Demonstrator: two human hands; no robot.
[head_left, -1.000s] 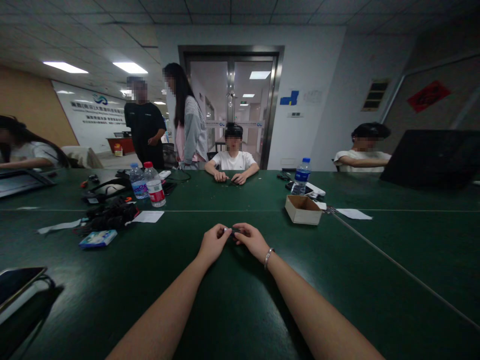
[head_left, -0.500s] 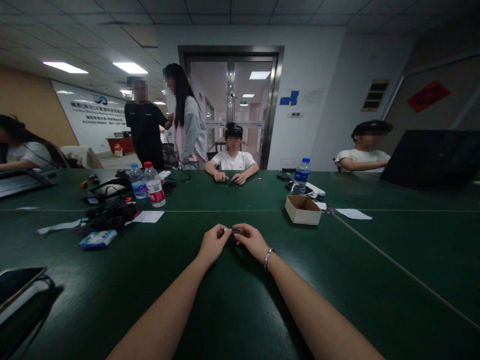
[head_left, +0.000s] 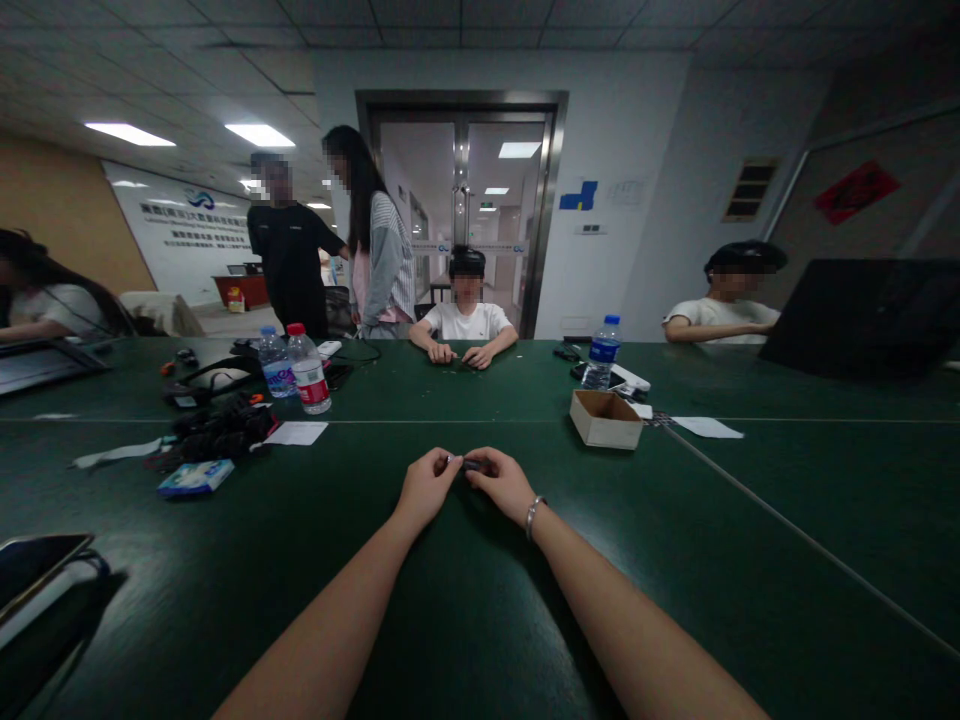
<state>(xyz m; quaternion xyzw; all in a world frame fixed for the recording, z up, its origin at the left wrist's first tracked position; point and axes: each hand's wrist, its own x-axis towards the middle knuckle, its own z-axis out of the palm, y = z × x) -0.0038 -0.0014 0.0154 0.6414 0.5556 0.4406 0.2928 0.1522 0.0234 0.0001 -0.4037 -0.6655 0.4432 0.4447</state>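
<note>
My left hand (head_left: 426, 490) and my right hand (head_left: 504, 485) meet over the middle of the green table (head_left: 480, 600), fingertips nearly touching. Between them is a small dark, slim object (head_left: 472, 464), too small to name. The fingers of my right hand are closed around its right part. My left hand pinches at its left end, where a small shiny bit shows between thumb and forefinger. Most of the object is hidden by my fingers. A silver bracelet circles my right wrist.
An open cardboard box (head_left: 606, 420) stands right of my hands, with a blue-capped water bottle (head_left: 602, 355) behind it. To the left lie a blue-and-white packet (head_left: 196, 478), black gear (head_left: 221, 430) and two bottles. A person (head_left: 466, 320) sits opposite; others are around.
My right fingers have shifted slightly on the dark object, and it lies more level between my hands. My arms have stayed almost still.
</note>
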